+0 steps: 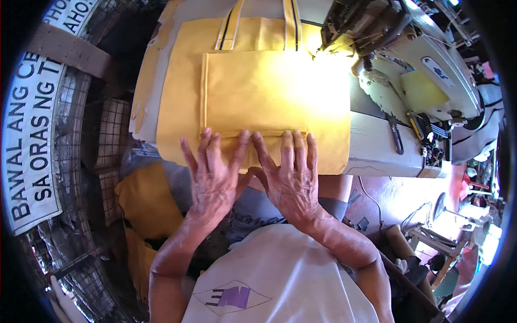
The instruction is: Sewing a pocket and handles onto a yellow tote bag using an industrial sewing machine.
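A yellow fabric bag piece [177,97] lies on the worktable, with two striped handles [229,27] at its top and a rectangular pocket panel [242,86] on its face. My left hand [212,177] rests with fingers spread on the lower band of the piece, its fingertips along the pocket's bottom edge. My right hand [291,183] lies beside it in the same way, fingertips on that edge, fingers apart. The two thumbs nearly meet, low between the hands. A bright light washes out the upper right of the pocket.
A sewing machine [431,75] stands at the right, with a box cutter [417,126] and a dark-handled tool [394,134] on its bed. The worktable [377,161] has a front edge below these. Yellow material [145,199] hangs lower left, beside wire mesh and signs.
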`<state>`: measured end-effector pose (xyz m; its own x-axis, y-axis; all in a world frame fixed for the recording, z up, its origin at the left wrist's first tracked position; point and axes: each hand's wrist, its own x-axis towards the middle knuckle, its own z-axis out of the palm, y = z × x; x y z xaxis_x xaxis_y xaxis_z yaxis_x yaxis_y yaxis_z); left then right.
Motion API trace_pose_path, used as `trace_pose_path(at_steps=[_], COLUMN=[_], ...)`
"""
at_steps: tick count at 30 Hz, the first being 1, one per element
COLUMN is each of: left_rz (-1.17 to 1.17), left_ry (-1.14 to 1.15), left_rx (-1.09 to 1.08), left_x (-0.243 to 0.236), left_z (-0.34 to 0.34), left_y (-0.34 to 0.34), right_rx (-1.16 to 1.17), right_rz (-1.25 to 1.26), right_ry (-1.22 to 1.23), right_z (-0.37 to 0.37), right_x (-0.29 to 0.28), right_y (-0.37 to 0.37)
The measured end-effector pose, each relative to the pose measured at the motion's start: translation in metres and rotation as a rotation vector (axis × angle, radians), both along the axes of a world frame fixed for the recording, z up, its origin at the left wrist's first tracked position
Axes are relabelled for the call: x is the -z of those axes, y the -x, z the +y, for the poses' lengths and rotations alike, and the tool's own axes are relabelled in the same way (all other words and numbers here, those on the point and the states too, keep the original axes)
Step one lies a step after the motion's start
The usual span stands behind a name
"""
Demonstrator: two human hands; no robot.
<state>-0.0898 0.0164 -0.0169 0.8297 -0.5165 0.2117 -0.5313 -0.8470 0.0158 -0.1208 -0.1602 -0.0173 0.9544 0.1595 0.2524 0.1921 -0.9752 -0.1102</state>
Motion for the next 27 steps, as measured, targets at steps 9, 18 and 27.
trace_pose_path(at_steps=[9,18,27], left_rz=[-0.091,-0.092,-0.276], left_ry=[0.21,0.421,0.393], left_rx=[0.085,0.158,-0.031], left_x=[0.003,0.016,0.015], left_z=[0.028,0.034,0.023], left_y=[-0.021,-0.042,-0.04], right_rx=[-0.155,-0.538,-0.543], right_rz=[-0.187,-0.231,-0.364], right_ry=[-0.178,-0.055,0.197], right_z=[-0.048,-0.075,-0.036], right_x=[0.005,-0.009,-0.085], right_y=[-0.012,-0.056,-0.059])
